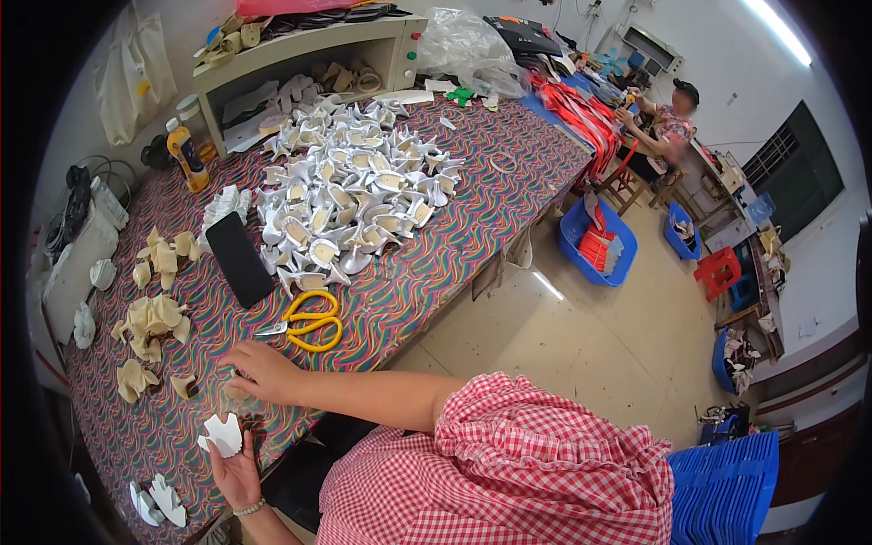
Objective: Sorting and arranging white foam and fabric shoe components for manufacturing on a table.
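Observation:
My left hand [238,472] holds a white notched flat piece [222,435] between thumb and fingers at the table's near left edge. Just beyond it, my right hand [263,372] has its fingers curled down over a small beige curved piece [238,391], partly hidden and blurred. Another beige curved piece [183,386] lies to the left, beside small heaps of beige pieces [154,322]. More white cut pieces [167,500] rest at the lower left. Yellow-handled scissors [313,322] lie past my right hand, near a black phone [239,261].
A large heap of silvery-white shaped pieces [350,191] covers the middle of the patterned table [490,195]. An orange-labelled bottle [187,156] stands by an open-fronted machine [309,59]. Blue baskets [595,268] are on the floor; a person [668,132] works at the far right.

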### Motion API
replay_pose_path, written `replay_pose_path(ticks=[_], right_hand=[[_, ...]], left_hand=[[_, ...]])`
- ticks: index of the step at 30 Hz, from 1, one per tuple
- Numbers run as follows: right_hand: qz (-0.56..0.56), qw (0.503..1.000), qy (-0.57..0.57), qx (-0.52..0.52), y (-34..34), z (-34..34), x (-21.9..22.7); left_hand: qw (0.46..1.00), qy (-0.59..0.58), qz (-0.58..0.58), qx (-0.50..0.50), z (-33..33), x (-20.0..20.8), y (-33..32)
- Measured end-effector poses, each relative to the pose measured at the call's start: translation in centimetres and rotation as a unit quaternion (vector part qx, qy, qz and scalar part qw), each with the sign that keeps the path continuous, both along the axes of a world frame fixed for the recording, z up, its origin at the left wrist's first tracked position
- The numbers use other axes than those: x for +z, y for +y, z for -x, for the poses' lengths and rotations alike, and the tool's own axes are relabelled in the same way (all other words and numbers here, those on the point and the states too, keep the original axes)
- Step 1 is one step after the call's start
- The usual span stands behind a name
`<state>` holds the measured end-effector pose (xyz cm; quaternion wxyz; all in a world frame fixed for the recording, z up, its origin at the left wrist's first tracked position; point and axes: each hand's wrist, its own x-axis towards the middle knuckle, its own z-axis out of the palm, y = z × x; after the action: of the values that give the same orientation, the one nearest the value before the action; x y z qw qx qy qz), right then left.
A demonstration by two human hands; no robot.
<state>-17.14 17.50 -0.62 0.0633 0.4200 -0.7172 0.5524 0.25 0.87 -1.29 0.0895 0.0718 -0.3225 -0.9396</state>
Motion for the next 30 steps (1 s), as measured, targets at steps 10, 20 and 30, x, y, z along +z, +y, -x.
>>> replay_pose_path(ticks=[10, 20, 30], right_hand=[[-0.068, 0.997, 0.023, 0.001, -0.2, -0.2, -0.9], [-0.003, 0.991, -0.111, 0.071, -0.3, -1.5, 1.4], [-0.013, 0.903, -0.142, 0.406, -0.6, -7.1, 4.1]], left_hand=[[1.000, -0.013, -0.013, -0.010, -0.1, 0.2, 0.0], [0.998, 0.003, -0.062, 0.030, 0.0, -0.4, -0.5], [0.975, 0.052, -0.200, 0.083, 2.6, 4.2, -0.9]])
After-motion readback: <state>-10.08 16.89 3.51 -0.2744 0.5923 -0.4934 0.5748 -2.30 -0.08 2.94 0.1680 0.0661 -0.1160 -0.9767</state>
